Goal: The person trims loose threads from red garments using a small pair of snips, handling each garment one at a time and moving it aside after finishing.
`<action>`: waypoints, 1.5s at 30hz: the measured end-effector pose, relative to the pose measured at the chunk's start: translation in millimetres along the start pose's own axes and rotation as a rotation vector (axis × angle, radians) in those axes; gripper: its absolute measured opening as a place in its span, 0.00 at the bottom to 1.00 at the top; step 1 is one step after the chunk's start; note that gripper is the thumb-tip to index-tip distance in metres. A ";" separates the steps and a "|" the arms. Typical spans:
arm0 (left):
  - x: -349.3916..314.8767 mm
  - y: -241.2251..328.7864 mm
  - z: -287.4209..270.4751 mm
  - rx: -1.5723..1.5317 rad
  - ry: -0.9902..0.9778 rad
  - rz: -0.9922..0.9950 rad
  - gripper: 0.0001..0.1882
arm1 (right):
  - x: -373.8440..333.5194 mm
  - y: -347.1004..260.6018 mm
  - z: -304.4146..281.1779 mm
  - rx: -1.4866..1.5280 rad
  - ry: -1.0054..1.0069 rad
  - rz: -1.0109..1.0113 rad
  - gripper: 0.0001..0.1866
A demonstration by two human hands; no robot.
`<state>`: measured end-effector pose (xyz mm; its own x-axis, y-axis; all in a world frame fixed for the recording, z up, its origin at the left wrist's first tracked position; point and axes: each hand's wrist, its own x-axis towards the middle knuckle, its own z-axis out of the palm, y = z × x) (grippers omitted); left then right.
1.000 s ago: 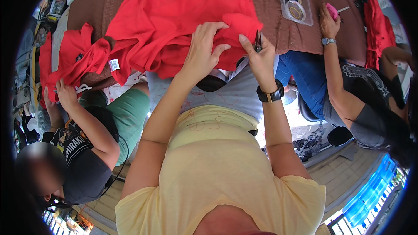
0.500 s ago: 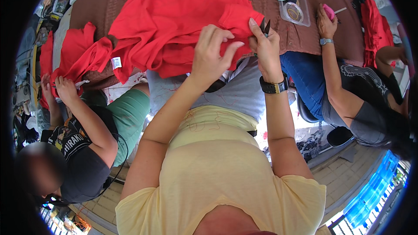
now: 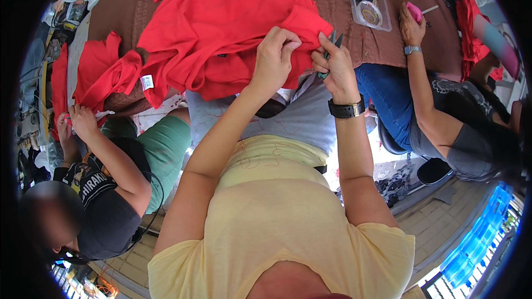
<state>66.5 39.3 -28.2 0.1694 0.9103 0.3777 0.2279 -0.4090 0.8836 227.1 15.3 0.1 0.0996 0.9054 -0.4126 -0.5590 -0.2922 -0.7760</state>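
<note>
A bunched red garment lies over the near edge of the table in front of me, its folds hanging toward my lap. My left hand is over its near right part, thumb and fingers drawn together in a pinch; whatever is between them is too small to make out. My right hand grips small scissors, dark blades pointing up and away and a bit of green handle showing under the fingers. Its thumb and forefinger are at the right edge of the red cloth. Whether they touch the cloth is unclear.
The table has a brown quilted cover. A clear plastic tray holds a tape roll. A person at left handles red cloth with a white strip; another at right holds a pink object. More red cloth hangs far right.
My left hand's spread thumb and fingers have closed into a pinch, slightly farther away. My right hand has turned and shifted a little left, with the scissors' blades tilted differently.
</note>
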 end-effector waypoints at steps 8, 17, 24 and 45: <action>-2.4 13.6 8.2 -0.180 0.052 -0.220 0.09 | -3.6 7.9 3.3 0.079 0.024 0.058 0.13; -1.5 1.2 1.5 -0.036 -0.014 -0.110 0.03 | -9.0 9.1 2.8 0.007 0.068 -0.031 0.13; -10.9 4.3 3.2 -0.127 -0.006 -0.189 0.06 | -9.1 12.6 -0.5 0.037 0.030 0.029 0.14; -9.4 18.7 -21.5 -0.191 -0.096 -0.157 0.03 | -23.1 24.3 15.8 -0.920 0.122 -0.825 0.11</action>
<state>48.5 24.4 -9.3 0.2388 0.9476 0.2123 0.0747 -0.2359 0.9689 198.2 -7.8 -1.7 0.2508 0.9009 0.3543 0.4870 0.1989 -0.8505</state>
